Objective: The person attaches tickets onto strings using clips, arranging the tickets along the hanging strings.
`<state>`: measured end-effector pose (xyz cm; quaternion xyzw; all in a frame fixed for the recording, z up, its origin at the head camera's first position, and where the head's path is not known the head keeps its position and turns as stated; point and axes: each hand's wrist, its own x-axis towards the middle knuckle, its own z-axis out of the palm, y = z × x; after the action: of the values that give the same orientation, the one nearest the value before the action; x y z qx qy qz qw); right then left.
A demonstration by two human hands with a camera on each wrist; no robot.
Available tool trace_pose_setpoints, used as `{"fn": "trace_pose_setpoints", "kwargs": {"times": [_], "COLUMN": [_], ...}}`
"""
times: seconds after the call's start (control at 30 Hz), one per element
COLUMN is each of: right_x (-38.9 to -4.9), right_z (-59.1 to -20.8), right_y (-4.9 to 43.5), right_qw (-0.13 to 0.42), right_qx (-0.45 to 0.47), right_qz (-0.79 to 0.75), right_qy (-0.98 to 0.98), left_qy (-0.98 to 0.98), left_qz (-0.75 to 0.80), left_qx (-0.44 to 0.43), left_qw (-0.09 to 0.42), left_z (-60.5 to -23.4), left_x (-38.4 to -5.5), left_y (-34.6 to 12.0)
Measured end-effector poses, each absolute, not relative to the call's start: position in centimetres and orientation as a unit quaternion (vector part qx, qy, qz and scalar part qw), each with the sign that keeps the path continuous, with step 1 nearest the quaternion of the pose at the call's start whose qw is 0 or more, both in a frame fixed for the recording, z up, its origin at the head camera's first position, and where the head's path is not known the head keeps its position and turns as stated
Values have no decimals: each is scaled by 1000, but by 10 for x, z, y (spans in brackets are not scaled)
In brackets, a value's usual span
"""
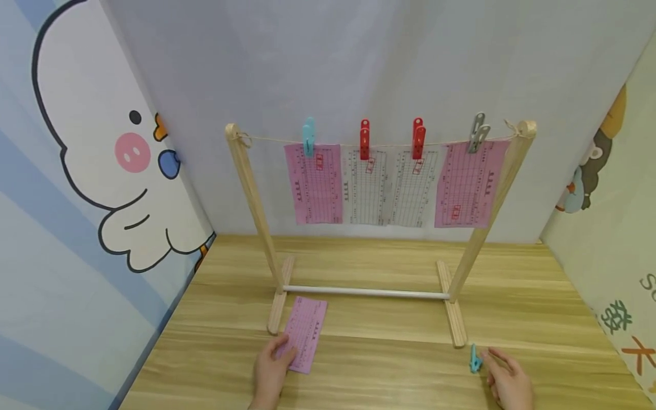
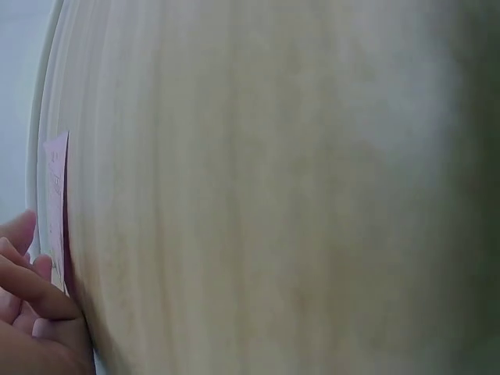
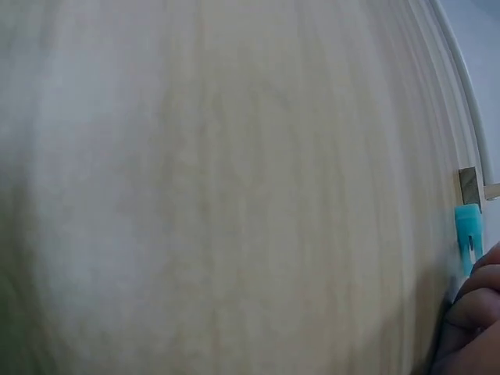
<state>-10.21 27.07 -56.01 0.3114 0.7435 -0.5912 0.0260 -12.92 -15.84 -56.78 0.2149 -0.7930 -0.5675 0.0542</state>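
On the table lies a pink printed slip [image 1: 311, 327] at a slant, beside the left foot of a wooden rack. My left hand [image 1: 270, 367] pinches its near left edge, thumb on top. In the left wrist view the curled fingers are at the end of the slip [image 2: 57, 195], which shows almost edge-on. Farther right, my right hand [image 1: 507, 378] holds a teal clothespin [image 1: 475, 360] by its right side with thumb and fingertip. The right wrist view shows the clothespin [image 3: 469, 230] just beyond the curled fingers.
The wooden rack [image 1: 254, 208] carries a string with pink and white slips hanging from teal, red and grey clothespins. A white bar [image 1: 366, 292] joins its feet low down. Cartoon-printed panels [image 1: 77, 131] and a pale cloth [image 1: 328, 62] enclose the table.
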Motion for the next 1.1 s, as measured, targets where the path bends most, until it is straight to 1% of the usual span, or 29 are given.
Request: {"fn": "trace_pose_setpoints", "kwargs": {"times": [0.13, 0.47, 0.6, 0.9, 1.1], "right_x": [-101, -100, -100, -98, -99], "right_z": [-561, -562, -562, -560, -555], "right_y": [272, 272, 273, 277, 278], "right_qw": [49, 58, 63, 98, 124], "right_qx": [299, 287, 280, 261, 244], "right_qz": [-578, -579, -581, -578, -544], "right_qy": [758, 761, 761, 767, 793], "left_qy": [-795, -816, -821, -847, -859], "left_qz": [-560, -525, -521, -493, -473], "left_qx": [228, 242, 232, 201, 198], "left_qw": [49, 25, 22, 14, 10], "left_z": [-570, -568, -567, -562, -559], "left_x": [-128, -127, -126, -117, -124], "left_y": [-160, -163, -162, -168, -174]}}
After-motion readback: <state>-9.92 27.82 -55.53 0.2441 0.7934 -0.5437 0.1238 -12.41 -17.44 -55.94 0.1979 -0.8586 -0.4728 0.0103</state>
